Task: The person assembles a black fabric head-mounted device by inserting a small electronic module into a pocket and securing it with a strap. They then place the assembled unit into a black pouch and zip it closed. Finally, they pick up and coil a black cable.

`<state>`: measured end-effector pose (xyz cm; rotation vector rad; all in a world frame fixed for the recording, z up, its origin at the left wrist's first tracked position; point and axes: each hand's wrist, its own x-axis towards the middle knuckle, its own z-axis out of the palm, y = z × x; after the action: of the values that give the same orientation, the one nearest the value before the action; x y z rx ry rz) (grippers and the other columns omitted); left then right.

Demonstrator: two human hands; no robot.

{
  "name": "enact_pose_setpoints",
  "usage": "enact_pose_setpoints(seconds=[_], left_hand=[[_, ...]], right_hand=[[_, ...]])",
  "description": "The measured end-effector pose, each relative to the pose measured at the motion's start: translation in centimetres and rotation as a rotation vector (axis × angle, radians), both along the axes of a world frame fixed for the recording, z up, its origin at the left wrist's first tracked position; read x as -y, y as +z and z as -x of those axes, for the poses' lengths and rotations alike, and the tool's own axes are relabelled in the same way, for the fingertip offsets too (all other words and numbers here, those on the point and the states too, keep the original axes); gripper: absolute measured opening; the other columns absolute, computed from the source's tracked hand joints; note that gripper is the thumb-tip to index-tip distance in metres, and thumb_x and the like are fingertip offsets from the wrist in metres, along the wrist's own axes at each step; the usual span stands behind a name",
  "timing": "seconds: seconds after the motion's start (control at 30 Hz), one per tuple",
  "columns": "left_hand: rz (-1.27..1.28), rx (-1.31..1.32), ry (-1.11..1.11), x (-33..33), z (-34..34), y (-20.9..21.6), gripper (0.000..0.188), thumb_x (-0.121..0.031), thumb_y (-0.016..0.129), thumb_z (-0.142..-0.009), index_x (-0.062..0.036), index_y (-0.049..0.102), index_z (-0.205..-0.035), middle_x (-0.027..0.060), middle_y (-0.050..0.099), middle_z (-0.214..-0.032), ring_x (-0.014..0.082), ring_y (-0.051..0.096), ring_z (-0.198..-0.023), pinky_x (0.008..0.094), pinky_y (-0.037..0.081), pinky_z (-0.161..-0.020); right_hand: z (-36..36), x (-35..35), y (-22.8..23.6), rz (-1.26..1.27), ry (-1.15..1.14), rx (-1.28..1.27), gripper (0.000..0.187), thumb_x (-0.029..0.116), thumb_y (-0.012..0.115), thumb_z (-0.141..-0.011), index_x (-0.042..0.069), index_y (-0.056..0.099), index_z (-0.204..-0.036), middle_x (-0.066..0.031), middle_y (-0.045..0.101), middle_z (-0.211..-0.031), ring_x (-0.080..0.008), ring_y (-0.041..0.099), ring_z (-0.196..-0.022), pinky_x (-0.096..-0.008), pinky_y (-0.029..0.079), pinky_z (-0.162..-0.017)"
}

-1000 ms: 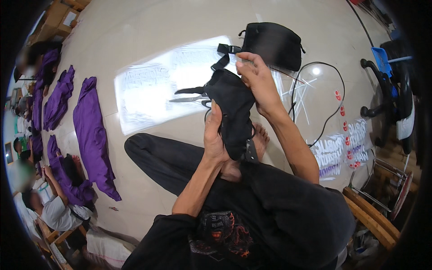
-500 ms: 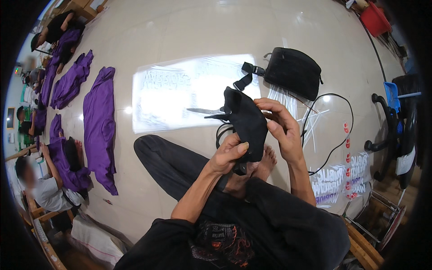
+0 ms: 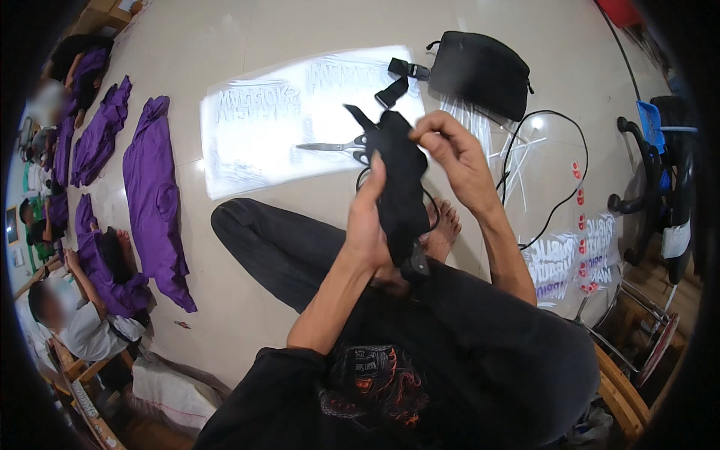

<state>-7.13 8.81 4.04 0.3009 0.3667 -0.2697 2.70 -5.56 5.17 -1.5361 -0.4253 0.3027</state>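
Observation:
A black padded fabric piece (image 3: 399, 180), its exact kind unclear, hangs lengthwise over my crossed legs. A short black strap shows at its upper end and a dark plastic part (image 3: 415, 264) at its lower end. My left hand (image 3: 366, 225) is closed around its left side, thumb lying along the front. With bent fingers and thumb together, my right hand (image 3: 459, 161) pinches its upper right edge. Just beyond lie scissors (image 3: 322, 147) on a white printed sheet (image 3: 262, 161), their handles partly behind the fabric. A thin black cord loops beside the fabric.
A black zipped bag (image 3: 480, 75) with a buckled strap lies ahead, near white strips and a black cable (image 3: 587, 165). Printed transfers (image 3: 555, 262) and a chair base (image 3: 637, 169) are at right. Purple garments (image 3: 154, 195) and seated people occupy the left.
The fabric piece has turned more upright and its strap now sticks out at upper left. My left hand has shifted to its side, thumb up; my right fingers have closed on its edge.

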Motion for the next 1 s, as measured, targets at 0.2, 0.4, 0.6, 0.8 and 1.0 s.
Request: enact_pose_setpoints(seconds=[0.2, 0.4, 0.6, 0.8, 1.0], left_hand=[[0.101, -0.191, 0.135, -1.2, -1.3, 0.3, 0.057, -0.053, 0.044, -0.109, -0.0027, 0.058, -0.131, 0.0112, 0.068, -0.119, 0.0218, 0.069, -0.105, 0.0359, 0.058, -0.092], [0.049, -0.115, 0.204, -0.9, -1.0, 0.6, 0.060, -0.051, 0.042, -0.110, 0.0001, 0.056, -0.138, 0.0132, 0.066, -0.131, 0.0252, 0.064, -0.119, 0.0408, 0.051, -0.106], [-0.088, -0.063, 0.262, 0.1, -0.7, 2.0, 0.062, -0.050, 0.037, -0.111, -0.0005, 0.051, -0.145, 0.0133, 0.062, -0.138, 0.0254, 0.058, -0.128, 0.0413, 0.044, -0.113], [-0.400, 0.098, 0.065, 1.0, 0.2, 3.1, 0.067, -0.055, 0.037, -0.110, -0.0003, 0.047, -0.147, 0.0080, 0.058, -0.136, 0.0167, 0.055, -0.126, 0.0324, 0.043, -0.109], [-0.506, 0.438, -0.178, 1.4, 1.6, 1.2, 0.059, -0.044, 0.050, -0.109, 0.0030, 0.048, -0.144, 0.0070, 0.057, -0.132, 0.0146, 0.052, -0.124, 0.0295, 0.040, -0.109]], right_hand=[[-0.5, 0.9, -1.0, 0.315, 0.305, -0.254, 0.031, 0.031, 0.075, -0.097, 0.005, 0.060, -0.107, 0.0008, 0.055, -0.100, -0.0072, 0.053, -0.095, -0.0269, 0.047, -0.084], [-0.3, 0.3, -1.3, 0.121, 0.236, -0.248, 0.027, 0.026, 0.070, -0.100, 0.005, 0.060, -0.114, 0.0006, 0.058, -0.106, -0.0078, 0.055, -0.102, -0.0269, 0.047, -0.092], [0.1, 1.2, -0.9, 0.062, 0.237, -0.302, 0.034, 0.031, 0.068, -0.102, 0.005, 0.059, -0.123, -0.0025, 0.059, -0.120, -0.0104, 0.056, -0.110, -0.0293, 0.045, -0.099], [1.5, 0.1, -0.6, -0.250, 0.115, -0.377, 0.063, 0.050, 0.067, -0.100, 0.001, 0.053, -0.137, -0.0085, 0.064, -0.120, -0.0145, 0.061, -0.113, -0.0297, 0.048, -0.098], [2.0, 0.7, 0.1, -0.498, 0.151, -0.531, 0.045, 0.035, 0.062, -0.106, 0.002, 0.054, -0.134, -0.0092, 0.068, -0.119, -0.0105, 0.068, -0.102, -0.0210, 0.058, -0.087]])
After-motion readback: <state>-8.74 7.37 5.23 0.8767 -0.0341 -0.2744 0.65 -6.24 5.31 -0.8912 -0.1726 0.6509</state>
